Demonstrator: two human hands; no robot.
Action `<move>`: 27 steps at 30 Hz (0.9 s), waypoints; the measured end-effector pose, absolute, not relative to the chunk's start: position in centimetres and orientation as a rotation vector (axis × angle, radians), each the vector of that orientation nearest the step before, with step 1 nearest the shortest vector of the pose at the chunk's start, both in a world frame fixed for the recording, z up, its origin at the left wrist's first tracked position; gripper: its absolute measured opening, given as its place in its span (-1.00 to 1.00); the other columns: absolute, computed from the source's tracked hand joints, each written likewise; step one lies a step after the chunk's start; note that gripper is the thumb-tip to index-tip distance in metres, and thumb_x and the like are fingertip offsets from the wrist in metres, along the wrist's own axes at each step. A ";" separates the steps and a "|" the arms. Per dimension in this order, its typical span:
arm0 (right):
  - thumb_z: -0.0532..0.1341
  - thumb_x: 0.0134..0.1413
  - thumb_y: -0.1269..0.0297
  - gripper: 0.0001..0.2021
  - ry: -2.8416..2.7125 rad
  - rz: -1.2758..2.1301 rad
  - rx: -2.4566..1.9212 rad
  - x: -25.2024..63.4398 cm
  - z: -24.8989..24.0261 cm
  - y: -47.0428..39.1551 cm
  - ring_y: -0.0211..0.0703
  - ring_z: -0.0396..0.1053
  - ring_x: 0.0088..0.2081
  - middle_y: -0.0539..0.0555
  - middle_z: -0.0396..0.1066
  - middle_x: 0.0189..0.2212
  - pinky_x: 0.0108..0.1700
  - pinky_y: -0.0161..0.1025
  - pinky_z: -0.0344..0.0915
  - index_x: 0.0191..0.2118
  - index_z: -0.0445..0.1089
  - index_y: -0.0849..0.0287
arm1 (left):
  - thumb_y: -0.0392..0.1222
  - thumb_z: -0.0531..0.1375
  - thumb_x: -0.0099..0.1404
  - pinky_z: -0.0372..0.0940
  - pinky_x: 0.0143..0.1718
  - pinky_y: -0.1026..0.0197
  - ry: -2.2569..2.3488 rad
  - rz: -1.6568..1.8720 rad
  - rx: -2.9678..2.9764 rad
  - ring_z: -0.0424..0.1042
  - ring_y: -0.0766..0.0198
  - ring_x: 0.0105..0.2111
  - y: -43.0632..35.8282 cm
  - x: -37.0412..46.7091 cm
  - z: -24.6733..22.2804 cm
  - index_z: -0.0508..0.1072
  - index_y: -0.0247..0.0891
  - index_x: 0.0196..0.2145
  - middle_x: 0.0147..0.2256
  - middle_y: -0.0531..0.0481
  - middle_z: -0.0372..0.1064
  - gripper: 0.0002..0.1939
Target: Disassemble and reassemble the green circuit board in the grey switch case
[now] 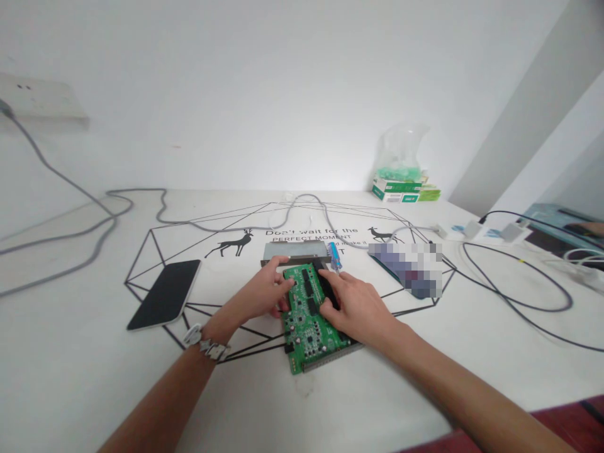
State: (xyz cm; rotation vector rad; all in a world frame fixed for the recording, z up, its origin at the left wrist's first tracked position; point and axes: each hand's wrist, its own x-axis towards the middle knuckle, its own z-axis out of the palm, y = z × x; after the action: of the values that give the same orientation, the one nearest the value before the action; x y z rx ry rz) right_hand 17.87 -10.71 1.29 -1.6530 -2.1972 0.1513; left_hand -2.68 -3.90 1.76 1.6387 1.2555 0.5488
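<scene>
A green circuit board (306,327) with black chips and a long metal connector along its near edge is in front of me. My left hand (268,290) grips its left edge, the index finger reaching toward a flat grey metal plate (295,250) just behind the board. From the right, my right hand (356,307) holds the board's right side, thumb and fingers on the dark strip there; some fingertips are hidden. A screwdriver with a clear blue handle (335,257) lies beside the plate, beyond my right hand.
On the left lies a dark-screened tablet (166,294); a blurred-out phone-like object (406,270) lies right. A grey cable (198,225) runs across the back. Plugs on a power strip (474,231) and black cable loops (519,305) occupy the right, green boxes (396,190) the rear.
</scene>
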 end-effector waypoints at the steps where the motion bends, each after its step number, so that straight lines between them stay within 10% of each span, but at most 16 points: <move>1: 0.11 0.13 0.28 -0.44 -2.201 0.147 -1.657 18.0 1.4 -10.7 -0.01 0.45 -0.20 0.21 0.48 -0.18 -0.19 -0.17 0.26 0.27 0.25 0.22 | -0.09 0.19 0.29 0.27 -0.68 0.30 1.264 0.521 1.673 0.42 0.22 -0.57 -3.9 -2.7 1.7 0.03 -0.25 0.28 -0.46 0.12 0.26 -0.32; 11: 0.12 0.17 0.32 -0.67 -2.281 0.127 -1.708 18.1 1.8 -10.8 -0.13 0.36 -0.40 0.08 0.40 -0.34 -0.35 -0.21 0.10 0.03 0.42 0.09 | -0.07 0.20 0.25 0.18 -0.63 0.32 1.184 0.444 1.766 0.29 0.30 -0.65 -4.2 -2.8 1.3 0.01 -0.35 0.32 -0.55 0.11 0.37 -0.23; 27: 0.14 0.22 0.21 -0.79 -2.326 -0.058 -1.599 16.3 0.9 -11.2 0.04 0.27 -0.16 0.16 0.44 -0.33 -0.13 -0.05 0.06 -0.41 0.36 0.17 | 0.01 0.21 0.23 0.17 -0.62 0.29 1.153 0.496 1.794 0.27 0.29 -0.65 -4.1 -2.6 0.7 0.14 -0.30 0.24 -0.56 0.11 0.36 -0.30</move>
State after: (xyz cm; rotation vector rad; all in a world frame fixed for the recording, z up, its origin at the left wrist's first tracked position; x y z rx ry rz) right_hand 16.27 -11.21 0.85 -1.5995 -2.3264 -0.0580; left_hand -2.61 -4.07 0.67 1.7941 1.1534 0.4955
